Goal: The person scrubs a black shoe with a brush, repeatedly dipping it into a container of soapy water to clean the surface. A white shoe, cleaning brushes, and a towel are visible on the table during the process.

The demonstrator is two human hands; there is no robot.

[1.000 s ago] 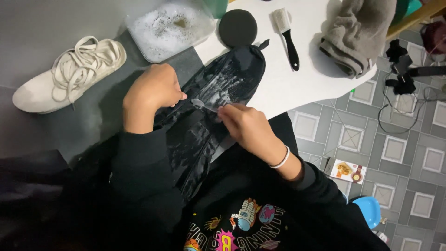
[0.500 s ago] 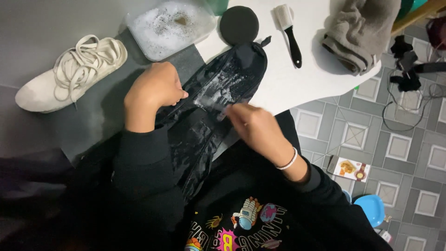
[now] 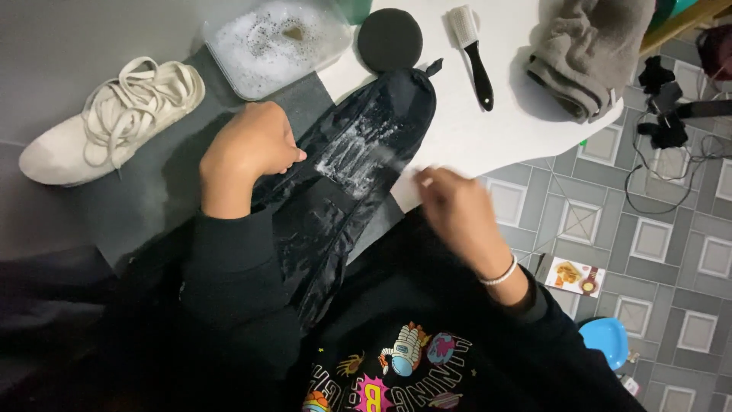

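While my left hand (image 3: 248, 156) pins the black insole (image 3: 358, 164), suds streak only its middle; my blurred right hand (image 3: 457, 210) grips something I cannot tell.

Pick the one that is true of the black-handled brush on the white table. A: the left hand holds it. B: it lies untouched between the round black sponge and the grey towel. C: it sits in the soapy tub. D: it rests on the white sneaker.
B: the black-handled brush lies alone on the white table, between the round black sponge and the grey towel, with neither hand on it.
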